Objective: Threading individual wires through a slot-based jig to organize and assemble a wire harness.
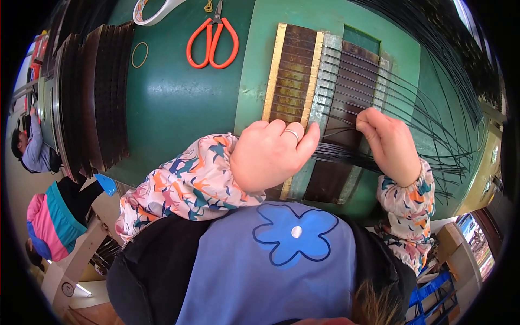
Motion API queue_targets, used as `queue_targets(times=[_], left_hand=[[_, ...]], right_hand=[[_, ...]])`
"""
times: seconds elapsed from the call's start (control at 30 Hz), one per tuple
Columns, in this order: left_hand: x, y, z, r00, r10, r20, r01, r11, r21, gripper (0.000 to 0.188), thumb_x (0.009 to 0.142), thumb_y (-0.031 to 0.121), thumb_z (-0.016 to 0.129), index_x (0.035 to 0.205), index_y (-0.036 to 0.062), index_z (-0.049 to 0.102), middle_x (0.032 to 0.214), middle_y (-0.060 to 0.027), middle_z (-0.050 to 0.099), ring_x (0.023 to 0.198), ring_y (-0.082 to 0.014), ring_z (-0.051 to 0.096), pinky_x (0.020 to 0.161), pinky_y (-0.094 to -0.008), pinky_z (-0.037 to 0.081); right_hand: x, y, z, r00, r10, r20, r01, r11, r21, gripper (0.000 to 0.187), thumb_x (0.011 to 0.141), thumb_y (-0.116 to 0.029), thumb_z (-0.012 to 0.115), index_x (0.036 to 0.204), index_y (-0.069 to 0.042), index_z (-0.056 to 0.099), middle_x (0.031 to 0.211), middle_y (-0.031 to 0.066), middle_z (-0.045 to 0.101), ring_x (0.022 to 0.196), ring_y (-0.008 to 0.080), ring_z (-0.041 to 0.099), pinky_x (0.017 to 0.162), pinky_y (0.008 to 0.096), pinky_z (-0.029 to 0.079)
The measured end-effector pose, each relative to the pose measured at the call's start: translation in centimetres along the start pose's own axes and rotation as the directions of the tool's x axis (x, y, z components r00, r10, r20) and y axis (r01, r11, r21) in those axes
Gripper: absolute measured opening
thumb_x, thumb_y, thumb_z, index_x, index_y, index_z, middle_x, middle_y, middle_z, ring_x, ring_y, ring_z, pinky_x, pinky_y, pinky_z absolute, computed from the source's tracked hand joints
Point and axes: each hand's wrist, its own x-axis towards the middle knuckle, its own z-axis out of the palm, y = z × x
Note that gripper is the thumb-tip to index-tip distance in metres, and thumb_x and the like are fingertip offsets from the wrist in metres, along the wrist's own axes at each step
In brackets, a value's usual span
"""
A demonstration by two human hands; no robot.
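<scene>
A slotted dark board (295, 49) edged with brass strips lies in front of me. Beside it, a second dark plate (355, 86) sits between pale metal bars. Several thin black wires (352, 70) run side by side across both, fanning out to the right. My left hand (273, 154), with a ring on one finger, rests over the board's near part. Its fingers are curled, and what lies under them is hidden. Thumb and forefinger of my right hand (387, 143) pinch a black wire above the dark plate. Close below both hands lies a bundle of black wires (344, 153).
Red-handled scissors (212, 46), a rubber band (140, 54) and a white tape roll (154, 13) lie on the green table (179, 103). Stacked dark slotted boards (105, 97) stand left. A mass of black wires (455, 70) fills the far right. Two other people are at left.
</scene>
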Motion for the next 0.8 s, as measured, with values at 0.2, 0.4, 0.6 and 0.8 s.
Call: queue_targets(times=[0.2, 0.4, 0.6, 0.8], left_hand=[[0.0, -0.7, -0.8, 0.993, 0.121, 0.005, -0.119, 0.984, -0.134, 0.041, 0.067, 0.012, 0.063, 0.108, 0.0105, 0.068, 0.068, 0.0017, 0.045, 0.055, -0.0133, 0.049, 0.046, -0.0276, 0.041], [-0.2, -0.7, -0.5, 0.998, 0.062, 0.006, -0.061, 0.996, -0.063, 0.046, 0.065, 0.013, 0.064, 0.110, 0.0104, 0.067, 0.065, 0.0015, 0.043, 0.053, -0.0133, 0.048, 0.045, -0.0278, 0.041], [-0.2, -0.4, 0.1, 1.000, 0.009, 0.000, -0.009, 0.999, -0.047, 0.051, 0.070, 0.012, 0.066, 0.121, 0.0099, 0.064, 0.062, 0.0013, 0.041, 0.052, -0.0135, 0.047, 0.045, -0.0289, 0.041], [0.2, 0.0, 0.2, 0.986, -0.104, 0.130, 0.102, 0.995, 0.018, 0.051, 0.083, 0.015, 0.067, 0.133, 0.0085, 0.058, 0.058, 0.0003, 0.044, 0.050, -0.0154, 0.050, 0.046, -0.0315, 0.043]], right_hand=[[0.9, 0.0, 0.5, 1.000, 0.007, 0.027, -0.005, 0.999, -0.047, 0.011, 0.091, -0.016, 0.060, 0.087, -0.006, 0.058, 0.074, 0.0143, 0.063, 0.069, 0.0373, 0.061, 0.058, 0.0447, 0.047], [0.7, 0.0, 1.0, 1.000, 0.030, 0.009, -0.030, 0.999, -0.044, 0.011, 0.091, -0.016, 0.060, 0.087, -0.006, 0.059, 0.073, 0.0141, 0.063, 0.068, 0.0372, 0.061, 0.058, 0.0439, 0.047], [0.6, -0.2, 0.8, 0.999, 0.050, 0.006, -0.050, 0.997, -0.052, 0.010, 0.091, -0.016, 0.061, 0.087, -0.006, 0.059, 0.073, 0.0135, 0.063, 0.068, 0.0367, 0.061, 0.058, 0.0437, 0.047], [0.2, -0.3, 0.2, 0.986, 0.165, -0.023, -0.166, 0.984, -0.065, 0.018, 0.088, -0.020, 0.067, 0.080, -0.005, 0.059, 0.067, 0.0117, 0.062, 0.061, 0.0328, 0.060, 0.055, 0.0408, 0.046]])
